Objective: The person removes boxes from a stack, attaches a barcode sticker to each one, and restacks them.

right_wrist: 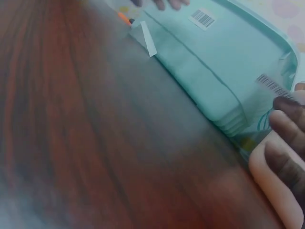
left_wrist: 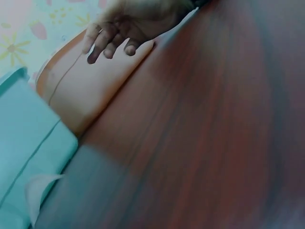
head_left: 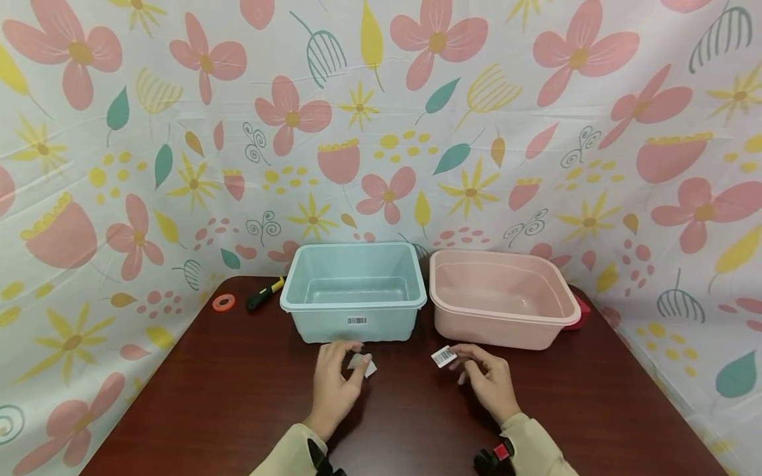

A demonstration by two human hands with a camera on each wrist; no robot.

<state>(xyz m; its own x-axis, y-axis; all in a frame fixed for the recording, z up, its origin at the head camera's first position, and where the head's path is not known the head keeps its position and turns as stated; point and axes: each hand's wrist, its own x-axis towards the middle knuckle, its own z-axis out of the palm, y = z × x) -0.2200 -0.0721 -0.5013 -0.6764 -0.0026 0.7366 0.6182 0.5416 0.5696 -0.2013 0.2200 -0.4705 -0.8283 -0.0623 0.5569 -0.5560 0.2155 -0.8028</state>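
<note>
Head view: Two bare hands work over a dark reddish-brown wood-grain table [head_left: 238, 396]. The right hand [head_left: 491, 383] pinches one end of a small white rectangular barcode label [head_left: 443, 357] at its fingertips. At the thumb of the left hand [head_left: 335, 387], its forefinger curved and parted from it, is a small curled piece of thin white paper [head_left: 370, 369] — whether the fingers grip it cannot be told. Handling the label well likely means touching only that end, keeping it flat, and holding the loose paper clear. The count: one pale turquoise rectangular plastic bin [head_left: 321, 324] ahead of the left fingers, a second barcode label [head_left: 357, 320] on its front; one pale pink rounded plastic bin [head_left: 488, 334] beyond the right fingers; one orange-red ring [head_left: 231, 303] and one dark-handled, yellow-ended tool [head_left: 260, 297], both farther off, left of the left fingers; one red object [head_left: 582, 314], partly hidden, past the right fingers.

Left wrist view: The right fingers hang loosely bent before the pink bin; the one paper curls near the turquoise bin, the left fingers out of frame.

Right wrist view: Two labels show — one tilted between the right fingers, one on the turquoise bin near the left fingertips.
</note>
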